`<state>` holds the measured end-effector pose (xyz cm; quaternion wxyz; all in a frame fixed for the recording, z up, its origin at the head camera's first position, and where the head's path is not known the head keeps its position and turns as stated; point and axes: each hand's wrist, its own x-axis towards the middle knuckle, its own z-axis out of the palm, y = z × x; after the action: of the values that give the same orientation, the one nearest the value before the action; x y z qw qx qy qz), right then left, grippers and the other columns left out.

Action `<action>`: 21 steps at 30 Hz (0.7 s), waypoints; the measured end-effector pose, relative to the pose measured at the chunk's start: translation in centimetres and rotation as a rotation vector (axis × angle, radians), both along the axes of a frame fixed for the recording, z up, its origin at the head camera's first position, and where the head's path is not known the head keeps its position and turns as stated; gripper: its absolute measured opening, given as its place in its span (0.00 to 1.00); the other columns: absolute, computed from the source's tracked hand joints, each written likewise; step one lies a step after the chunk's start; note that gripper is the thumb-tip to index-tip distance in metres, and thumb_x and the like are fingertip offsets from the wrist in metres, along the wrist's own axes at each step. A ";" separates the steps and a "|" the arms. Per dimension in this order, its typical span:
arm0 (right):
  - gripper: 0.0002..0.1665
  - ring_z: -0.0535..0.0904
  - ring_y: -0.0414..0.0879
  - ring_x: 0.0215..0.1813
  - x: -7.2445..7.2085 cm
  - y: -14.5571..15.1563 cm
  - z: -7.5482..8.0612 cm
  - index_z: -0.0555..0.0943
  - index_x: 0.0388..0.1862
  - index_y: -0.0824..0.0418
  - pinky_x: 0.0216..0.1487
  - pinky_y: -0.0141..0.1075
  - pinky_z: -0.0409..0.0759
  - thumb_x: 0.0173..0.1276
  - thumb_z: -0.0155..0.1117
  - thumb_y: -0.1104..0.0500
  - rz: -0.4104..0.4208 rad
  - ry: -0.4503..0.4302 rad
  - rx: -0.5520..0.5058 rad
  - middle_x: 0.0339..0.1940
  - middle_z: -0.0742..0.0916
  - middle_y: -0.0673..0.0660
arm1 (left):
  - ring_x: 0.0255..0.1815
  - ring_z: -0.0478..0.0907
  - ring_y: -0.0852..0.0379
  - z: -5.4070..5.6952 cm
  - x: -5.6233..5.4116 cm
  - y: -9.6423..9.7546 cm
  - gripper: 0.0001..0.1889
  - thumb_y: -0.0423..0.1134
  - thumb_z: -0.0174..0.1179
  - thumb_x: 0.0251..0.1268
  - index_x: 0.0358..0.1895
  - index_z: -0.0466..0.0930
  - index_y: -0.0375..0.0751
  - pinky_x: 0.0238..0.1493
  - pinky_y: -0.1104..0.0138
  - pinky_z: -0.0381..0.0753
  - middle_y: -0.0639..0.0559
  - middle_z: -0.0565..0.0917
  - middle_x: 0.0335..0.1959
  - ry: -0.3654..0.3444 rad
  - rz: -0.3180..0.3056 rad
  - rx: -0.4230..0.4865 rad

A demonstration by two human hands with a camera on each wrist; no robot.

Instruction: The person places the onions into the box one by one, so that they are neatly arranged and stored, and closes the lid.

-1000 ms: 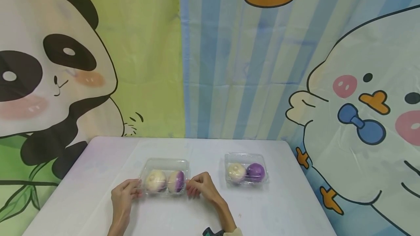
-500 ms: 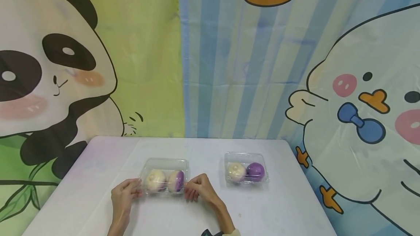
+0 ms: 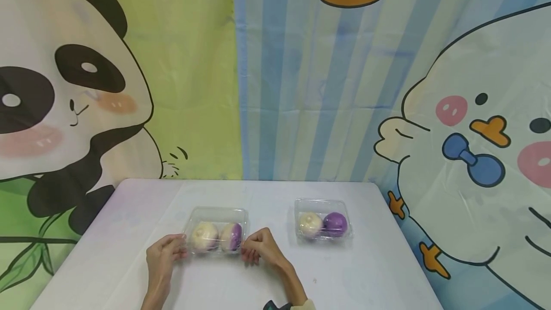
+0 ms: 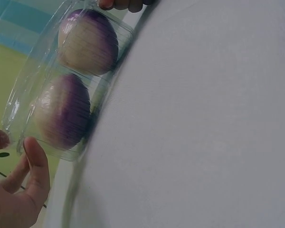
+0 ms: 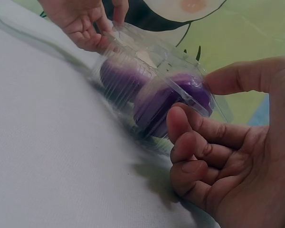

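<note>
A clear plastic box (image 3: pixel 218 215) rests on the white table, left of centre. Inside, side by side, are two round cream-and-purple vegetables (image 3: pixel 204 237) resembling turnips; their exact kind is unclear. My left hand (image 3: pixel 162 254) pinches the box's left edge between thumb and fingers. At the opposite end, my right hand (image 3: pixel 267 249) pinches the right edge, its other fingers curled underneath. The left wrist view shows both purple-sided vegetables (image 4: pixel 64 111) through the clear wall. In the right wrist view, the thumb and index finger of the right hand (image 5: pixel 228 147) meet the box's rim.
Farther right on the white table (image 3: pixel 366 271) stands a second clear box (image 3: pixel 323 204). It holds one cream vegetable (image 3: pixel 310 224) and one purple one (image 3: pixel 335 224). Behind the table hangs a printed curtain (image 3: pixel 297 109) with a panda and a white bird.
My right hand has shifted slightly left along the near right corner of the box. The left hand and both boxes stay where they were.
</note>
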<state>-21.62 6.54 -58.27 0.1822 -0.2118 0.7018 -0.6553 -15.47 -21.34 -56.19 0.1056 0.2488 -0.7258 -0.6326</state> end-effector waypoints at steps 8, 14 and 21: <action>0.20 0.75 0.38 0.18 -0.1 -0.2 -0.3 0.84 0.35 0.87 0.18 0.25 0.73 0.67 0.63 0.65 -0.020 -0.091 -0.034 0.31 0.82 0.92 | 0.29 0.87 0.62 -0.2 -0.1 -0.1 0.17 0.36 0.57 0.78 0.56 0.84 0.24 0.33 0.71 0.91 0.57 0.90 0.32 -0.034 -0.012 -0.013; 0.19 0.75 0.37 0.17 -0.1 -0.1 -0.6 0.84 0.34 0.87 0.18 0.25 0.73 0.67 0.64 0.65 -0.026 -0.112 -0.041 0.22 0.87 0.76 | 0.30 0.88 0.62 -0.4 -0.1 -0.3 0.17 0.35 0.58 0.78 0.58 0.83 0.25 0.35 0.71 0.91 0.58 0.90 0.35 -0.055 -0.017 0.007; 0.20 0.75 0.36 0.17 0.0 -0.3 -0.6 0.85 0.35 0.87 0.18 0.23 0.72 0.65 0.64 0.64 -0.033 -0.134 -0.058 0.16 0.86 0.47 | 0.30 0.87 0.62 -0.4 0.1 -0.3 0.17 0.34 0.58 0.75 0.60 0.82 0.25 0.36 0.72 0.91 0.60 0.90 0.34 -0.053 -0.028 -0.005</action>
<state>-21.62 6.27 -58.91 0.2118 -0.1610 0.6722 -0.6909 -15.41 -21.68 -56.63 0.0778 0.2551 -0.7333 -0.6255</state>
